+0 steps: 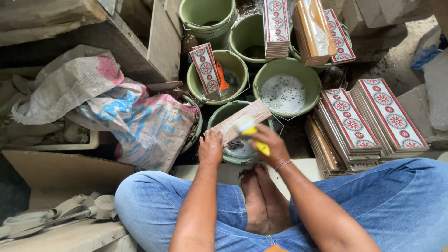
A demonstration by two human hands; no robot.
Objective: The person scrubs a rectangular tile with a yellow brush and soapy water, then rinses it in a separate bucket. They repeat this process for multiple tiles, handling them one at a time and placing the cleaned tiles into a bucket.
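Observation:
My left hand (211, 147) grips the near end of a long narrow tile (242, 119), its plain back side up, slanted over a green bucket (219, 116). My right hand (270, 142) holds a yellow-handled brush (252, 133) whose pale bristles rest on the tile's surface. I sit cross-legged in blue jeans, bare feet (263, 200) below the bucket.
Several more green buckets (287, 88) stand behind, one holding an orange-handled trowel (221, 77) and patterned tiles (204, 67). Stacks of red-and-white patterned tiles (373, 119) lie to the right. Woven sacks (140, 121) sit left, concrete blocks (436, 88) far right, cardboard (60, 172) at lower left.

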